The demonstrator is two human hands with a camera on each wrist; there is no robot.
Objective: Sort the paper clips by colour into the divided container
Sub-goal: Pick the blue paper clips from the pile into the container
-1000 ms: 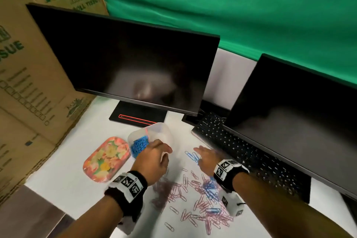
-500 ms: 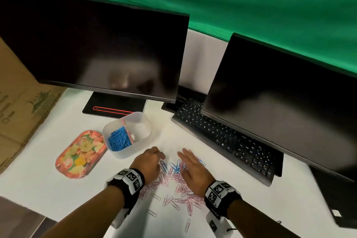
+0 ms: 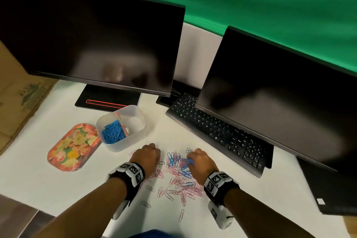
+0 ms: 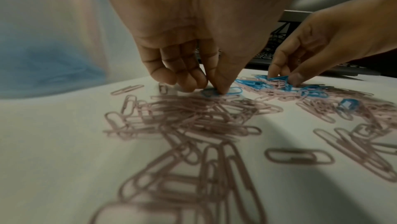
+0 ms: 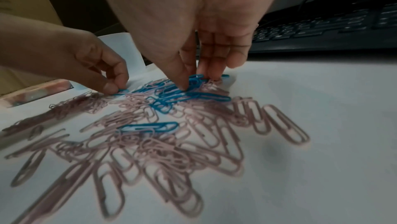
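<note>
A mixed pile of pink paper clips (image 3: 178, 179) and blue paper clips (image 3: 172, 158) lies on the white table. My left hand (image 3: 147, 155) is at the pile's left edge, its thumb and forefinger pinching one blue clip (image 4: 233, 91) against the table. My right hand (image 3: 200, 161) is at the pile's far right, thumb and fingers closed round a bunch of blue clips (image 5: 194, 83). The clear divided container (image 3: 139, 120) stands beyond the left hand. Its left compartment holds blue clips (image 3: 113, 134); the right one looks nearly bare.
A flowered lid (image 3: 74, 147) lies left of the container. A black keyboard (image 3: 218, 131) and two dark monitors (image 3: 96, 44) crowd the back and right. Cardboard boxes (image 3: 17, 100) stand at the left. Stray pink clips (image 3: 181, 215) lie near the front edge.
My left hand came back from over the container to the pile and pinched a blue clip. My right hand's flat fingers curled round blue clips.
</note>
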